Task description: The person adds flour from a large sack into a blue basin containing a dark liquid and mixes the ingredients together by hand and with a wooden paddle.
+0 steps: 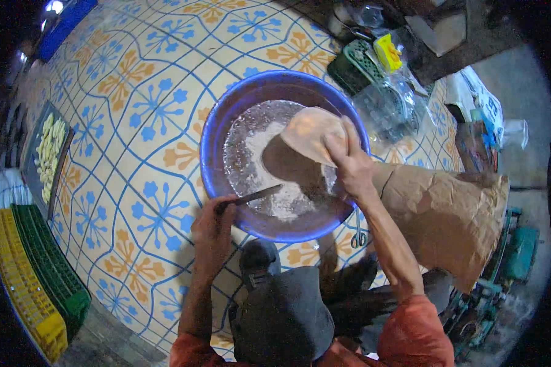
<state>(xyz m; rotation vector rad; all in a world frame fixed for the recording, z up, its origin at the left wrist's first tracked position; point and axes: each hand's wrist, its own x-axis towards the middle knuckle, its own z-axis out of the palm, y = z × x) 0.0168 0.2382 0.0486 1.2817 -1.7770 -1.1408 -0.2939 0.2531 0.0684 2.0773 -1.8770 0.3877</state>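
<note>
My right hand (352, 162) grips a pale, rounded, bowl-like piece (312, 131) by its edge and holds it tilted over the basin; I cannot make out its exact kind. My left hand (217, 217) is closed round the handle of a dark knife-like blade (260, 194), which reaches over the near left rim. Below both hands stands a wide blue basin (209, 131) on the floor. Inside it lies a mound of white powder (254, 144), with a grey, speckled layer around it. The right hand's piece casts a dark shadow on the powder.
A large brown paper sack (444, 211) lies right of the basin, with scissors (358, 240) near the rim. Farther right is green machinery (480, 306). Crates, yellow (27, 281) and green (49, 263), and a tray (37, 131) of pale pieces sit left. Another green basket (355, 64) stands far right.
</note>
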